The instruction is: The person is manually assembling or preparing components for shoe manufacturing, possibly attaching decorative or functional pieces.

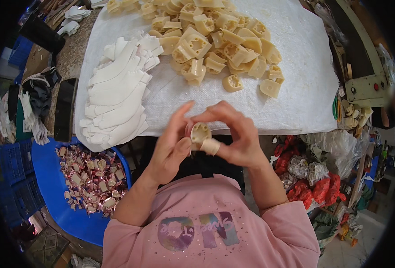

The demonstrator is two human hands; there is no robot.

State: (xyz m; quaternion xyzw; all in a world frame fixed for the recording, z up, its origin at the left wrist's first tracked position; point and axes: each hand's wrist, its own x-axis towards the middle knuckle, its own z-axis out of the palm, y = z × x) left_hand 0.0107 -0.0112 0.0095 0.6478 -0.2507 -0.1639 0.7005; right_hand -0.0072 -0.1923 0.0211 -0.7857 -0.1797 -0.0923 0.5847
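Close to my body, just off the near edge of the white-covered table, both hands meet round one cream moulded plastic piece, which resembles a shoe heel. Its hollow, pegged end faces up. My right hand curls round it with finger and thumb; a pale tan wrap shows at that thumb. From the other side my left hand pinches it, forefinger raised. A pinkish shiny bit shows between the left fingers, too small to name. Beyond lies a heap of similar cream pieces, and to its left overlapping white curved flat pieces.
At lower left a blue tub holds many cream pieces with pink shiny wrapping. A dark phone and a black cylinder lie on the left side. Red and clear plastic bags are piled at right, below a machine frame.
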